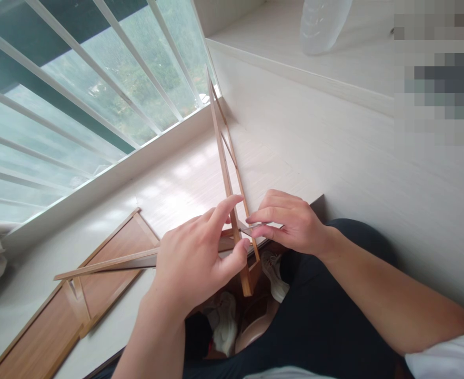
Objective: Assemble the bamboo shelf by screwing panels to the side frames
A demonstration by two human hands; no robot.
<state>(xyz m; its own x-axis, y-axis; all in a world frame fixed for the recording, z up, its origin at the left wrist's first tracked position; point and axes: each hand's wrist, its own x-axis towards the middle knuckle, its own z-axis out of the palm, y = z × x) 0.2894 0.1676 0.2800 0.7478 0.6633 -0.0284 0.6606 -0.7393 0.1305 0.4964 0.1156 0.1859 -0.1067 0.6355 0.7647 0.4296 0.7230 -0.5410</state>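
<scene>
My left hand (pixel 194 258) grips a thin wooden frame (pixel 223 158) near its lower corner, where an upright slat meets a horizontal slat (pixel 106 265) that runs out to the left. The index finger stretches over the upright slat and the thumb presses it from below. My right hand (pixel 291 221) pinches a small thin flat piece (pixel 253 228) between thumb and fingers and holds its tip against the frame's joint. The frame rises toward the window corner, with a second slat and a crosspiece behind it.
A flat wooden panel (pixel 46 326) lies on the white surface at lower left. A barred window (pixel 78 89) fills the upper left. A clear plastic bottle (pixel 322 23) stands on the white ledge (pixel 295 68) above. My dark-trousered legs and shoes (pixel 224 321) show below.
</scene>
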